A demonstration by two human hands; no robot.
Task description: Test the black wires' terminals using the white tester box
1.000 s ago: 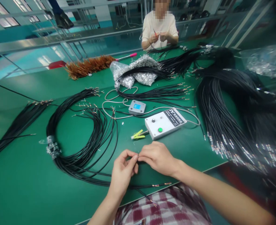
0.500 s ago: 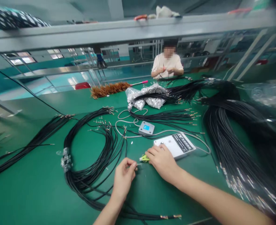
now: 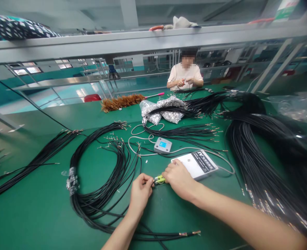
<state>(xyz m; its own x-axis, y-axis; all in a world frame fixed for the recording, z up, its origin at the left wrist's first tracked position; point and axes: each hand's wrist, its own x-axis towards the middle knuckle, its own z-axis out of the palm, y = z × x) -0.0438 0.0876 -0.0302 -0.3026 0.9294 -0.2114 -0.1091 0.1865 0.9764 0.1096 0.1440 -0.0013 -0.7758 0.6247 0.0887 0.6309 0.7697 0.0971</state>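
Observation:
My left hand (image 3: 140, 191) is closed in a pinch on the end of a thin black cable (image 3: 126, 206), beside the jaws of a yellow-green clip (image 3: 159, 179). The cable's tip meets the clip's mouth; my fingers partly cover it. My right hand (image 3: 178, 178) is closed around the back of the clip, its upper fingers lying against the left end of a white box (image 3: 201, 165) with a black "JY" label. To the left curves a bundle of black cables (image 3: 76, 156) with stripped ends, bound by a clear wrap (image 3: 72, 180).
A small grey box with a lit display (image 3: 162, 145) sits behind the white box, on a grey cord. Bags of silvery parts (image 3: 170, 109) and a brown duster (image 3: 123, 103) lie farther back. Black cables (image 3: 268, 163) heap at right. A co-worker (image 3: 186, 74) sits opposite.
My left hand has shifted slightly right, bringing the cable end from a small gap up to the clip. My right hand stays at the clip. The view has tilted slightly upward.

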